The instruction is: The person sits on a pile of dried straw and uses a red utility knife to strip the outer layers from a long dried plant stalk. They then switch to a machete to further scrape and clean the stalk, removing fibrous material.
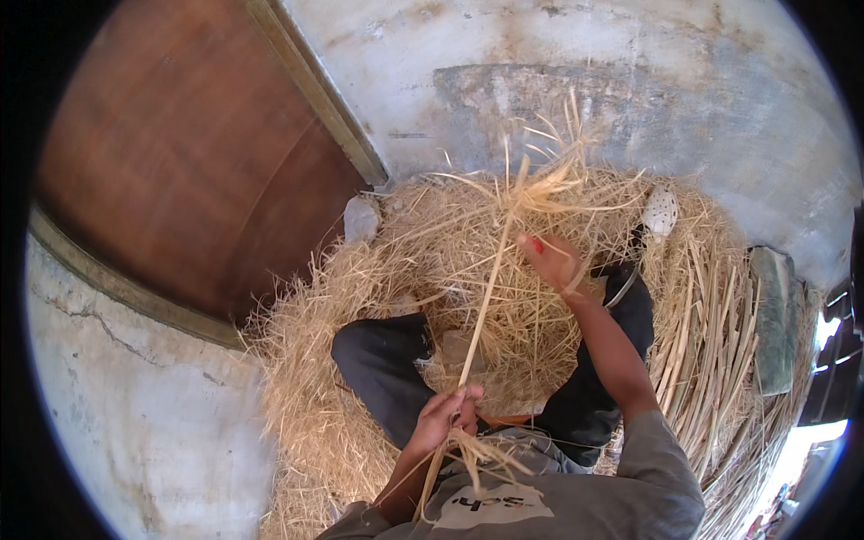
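Note:
My left hand (450,416) is closed around a long pale straw stalk (483,324) in front of my lap. Shredded strips (481,454) hang from the stalk's near end, just below that hand. The stalk slants up and away to a frayed tuft (544,191) of peeled strips near the wall. My right hand (553,263) is raised just right of the stalk's upper part, its fingers curled. A small red spot (537,245) shows at these fingers; what it belongs to is unclear.
Loose straw (315,396) lies heaped around my crossed legs. A bundle of long stalks (697,324) rests on the right, beside a greenish slab (772,319). A speckled white object (660,211) and a whitish stone (362,219) sit near the wall (540,99). A brown door (198,153) stands at left.

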### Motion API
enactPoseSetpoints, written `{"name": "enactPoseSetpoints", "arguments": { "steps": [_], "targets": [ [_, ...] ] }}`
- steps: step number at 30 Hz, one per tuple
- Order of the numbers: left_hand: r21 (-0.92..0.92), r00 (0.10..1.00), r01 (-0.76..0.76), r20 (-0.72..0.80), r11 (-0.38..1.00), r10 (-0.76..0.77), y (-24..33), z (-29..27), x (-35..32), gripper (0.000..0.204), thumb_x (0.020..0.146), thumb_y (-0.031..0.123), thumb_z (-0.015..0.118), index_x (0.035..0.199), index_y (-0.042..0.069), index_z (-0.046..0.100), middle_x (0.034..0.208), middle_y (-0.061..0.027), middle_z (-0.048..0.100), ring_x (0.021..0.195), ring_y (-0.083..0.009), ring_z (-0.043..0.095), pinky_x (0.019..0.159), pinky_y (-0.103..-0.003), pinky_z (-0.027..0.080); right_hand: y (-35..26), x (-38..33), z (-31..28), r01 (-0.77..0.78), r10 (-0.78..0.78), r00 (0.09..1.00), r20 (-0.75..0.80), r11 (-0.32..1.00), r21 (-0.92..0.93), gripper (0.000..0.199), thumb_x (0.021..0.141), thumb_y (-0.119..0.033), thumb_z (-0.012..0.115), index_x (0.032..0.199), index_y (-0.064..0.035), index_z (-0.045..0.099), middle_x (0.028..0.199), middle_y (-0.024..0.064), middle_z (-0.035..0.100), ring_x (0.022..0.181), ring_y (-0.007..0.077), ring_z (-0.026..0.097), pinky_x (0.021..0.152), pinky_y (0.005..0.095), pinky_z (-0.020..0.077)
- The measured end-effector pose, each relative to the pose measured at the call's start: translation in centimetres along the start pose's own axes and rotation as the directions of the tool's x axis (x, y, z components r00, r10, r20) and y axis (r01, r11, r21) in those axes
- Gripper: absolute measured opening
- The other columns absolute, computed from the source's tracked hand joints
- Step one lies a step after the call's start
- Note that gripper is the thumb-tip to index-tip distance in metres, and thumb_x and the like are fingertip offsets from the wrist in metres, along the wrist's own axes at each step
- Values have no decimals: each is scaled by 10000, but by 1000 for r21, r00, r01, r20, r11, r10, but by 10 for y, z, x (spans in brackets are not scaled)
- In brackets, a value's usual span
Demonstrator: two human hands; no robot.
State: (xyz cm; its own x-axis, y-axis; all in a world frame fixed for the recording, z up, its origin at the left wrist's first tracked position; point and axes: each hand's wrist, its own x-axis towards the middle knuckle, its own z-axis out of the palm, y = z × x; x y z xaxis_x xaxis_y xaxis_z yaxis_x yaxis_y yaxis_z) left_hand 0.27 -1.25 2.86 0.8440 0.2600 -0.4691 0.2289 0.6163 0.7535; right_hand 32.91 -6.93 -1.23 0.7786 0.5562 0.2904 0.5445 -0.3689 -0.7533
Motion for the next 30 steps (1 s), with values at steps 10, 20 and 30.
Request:
{"name": "enactPoseSetpoints", "arguments": {
  "steps": [10,20,30],
  "targets": [
    [-25,991,-131,-1,991,131,18,4,27,487,1001,139,390,1471,89,273,593,-6,367,513,-118,435,544,-253,414,-35,-68,47,467,-448,864,230,883,-37,628,715,-709,595,637,-87,628,554,115,589,523,287,613,507,398,488],
    [236,980,-177,-46,955,193,20,13,24,494,995,127,406,1469,82,275,583,5,349,510,-107,407,541,-241,423,-24,-58,50,358,-340,917,209,932,-52,633,730,-703,583,676,-78,660,563,131,597,528,303,617,513,406,487],
    [391,979,-188,4,901,202,10,16,8,482,1002,89,380,1470,73,268,645,11,382,568,-72,385,573,-253,463,-2,-43,42,290,-264,932,247,954,-78,685,841,-706,421,844,-96,734,568,145,596,573,312,627,567,412,495]
  ]
}}
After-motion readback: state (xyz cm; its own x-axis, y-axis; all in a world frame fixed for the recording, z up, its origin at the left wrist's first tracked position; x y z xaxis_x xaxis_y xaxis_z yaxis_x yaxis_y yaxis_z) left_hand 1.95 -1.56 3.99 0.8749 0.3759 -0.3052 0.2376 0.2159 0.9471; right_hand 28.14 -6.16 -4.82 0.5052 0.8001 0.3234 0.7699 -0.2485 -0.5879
